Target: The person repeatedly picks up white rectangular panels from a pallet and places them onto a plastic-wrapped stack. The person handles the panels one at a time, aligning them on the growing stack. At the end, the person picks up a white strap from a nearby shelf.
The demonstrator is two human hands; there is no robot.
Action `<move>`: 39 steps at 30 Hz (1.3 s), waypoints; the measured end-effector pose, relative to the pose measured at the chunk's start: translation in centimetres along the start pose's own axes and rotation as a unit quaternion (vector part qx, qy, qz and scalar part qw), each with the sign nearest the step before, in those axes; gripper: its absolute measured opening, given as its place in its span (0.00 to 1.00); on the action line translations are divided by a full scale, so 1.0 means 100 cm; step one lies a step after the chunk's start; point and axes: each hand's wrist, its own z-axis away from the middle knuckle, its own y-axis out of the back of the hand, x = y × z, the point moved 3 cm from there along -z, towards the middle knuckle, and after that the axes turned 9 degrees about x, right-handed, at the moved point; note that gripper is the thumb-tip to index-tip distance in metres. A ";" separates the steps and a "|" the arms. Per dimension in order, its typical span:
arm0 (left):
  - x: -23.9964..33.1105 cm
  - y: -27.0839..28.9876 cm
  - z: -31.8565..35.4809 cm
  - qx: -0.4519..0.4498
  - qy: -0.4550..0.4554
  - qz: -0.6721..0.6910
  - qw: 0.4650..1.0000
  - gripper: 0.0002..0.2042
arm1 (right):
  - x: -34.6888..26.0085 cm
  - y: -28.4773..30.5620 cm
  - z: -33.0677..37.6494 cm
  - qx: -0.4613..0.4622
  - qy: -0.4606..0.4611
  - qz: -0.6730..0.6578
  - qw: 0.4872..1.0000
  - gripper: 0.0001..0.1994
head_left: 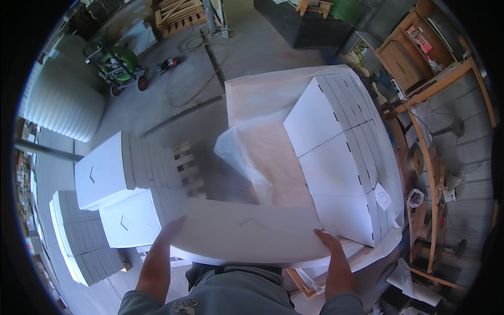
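Observation:
In front of my waist I carry a wide white cardboard box [247, 231] with a small chevron mark on its upper face. My left hand [173, 229] grips its left edge and my right hand [326, 239] its right edge; the fingers underneath are hidden. Just beyond stands a large container [262, 90] lined with clear plastic film [236, 152], part of it folded up loosely. White boxes of like kind [336, 157] stand packed in rows along its right side. My right hand is close to the nearest of these.
More white boxes [107, 170] stand stacked at left beside a wooden pallet [186, 165], with another stack [81, 241] farther left. A wheeled green reel [121, 65], a big foam roll [65, 100] and a hose stand or lie behind. Wooden shelving [433, 173] lines the right.

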 end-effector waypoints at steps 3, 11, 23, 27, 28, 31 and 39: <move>0.018 -0.008 -0.048 -0.022 0.023 0.025 0.999 0.28 | 0.022 0.000 -0.016 -0.033 -0.052 -0.033 0.998 0.37; 0.130 -0.001 -0.121 -0.089 -0.030 -0.090 0.991 0.32 | 0.057 -0.066 -0.057 -0.063 -0.110 -0.165 0.978 0.39; 0.258 0.016 -0.210 -0.059 0.109 -0.261 0.957 0.35 | -0.006 -0.189 -0.126 -0.129 -0.120 -0.327 0.928 0.39; 0.274 -0.015 -0.185 -0.033 0.099 -0.256 0.961 0.35 | -0.018 -0.198 -0.178 -0.164 -0.162 -0.402 0.886 0.37; 0.276 -0.022 -0.186 -0.025 0.090 -0.279 0.956 0.34 | -0.023 -0.196 -0.194 -0.151 -0.156 -0.385 0.897 0.37; 0.271 -0.042 -0.191 -0.021 0.082 -0.276 0.958 0.34 | -0.029 -0.190 -0.235 -0.188 -0.153 -0.348 0.906 0.37; 0.275 -0.089 -0.203 0.045 0.089 -0.322 0.941 0.31 | -0.012 -0.216 -0.324 -0.195 -0.141 -0.388 0.890 0.30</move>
